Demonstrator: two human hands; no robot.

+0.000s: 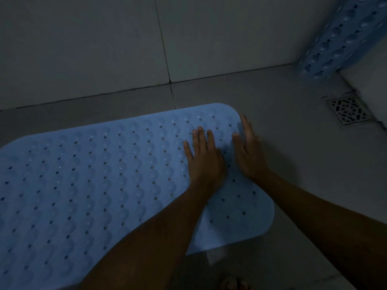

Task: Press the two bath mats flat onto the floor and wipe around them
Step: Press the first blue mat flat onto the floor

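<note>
Dim frame, underexposed, cool blue-grey cast overall. No visible light source; light is soft and diffuse, no glare. Brightest area is the mat [104, 174], its holes and bumps readable in the middle, softer toward the left edge. Faint soft shadow on the floor [293, 122] right of the right hand [250, 151], so light leans in from the left. Forearms go near-black at the bottom edge, detail lost. Left hand [204, 158] fairly sharp, right hand slightly smeared. Second mat [339, 36] top right is blurred. Drain [348, 110] soft but pattern legible. Wide-angle bend in wall grout lines, noise in the dark tiles
</note>
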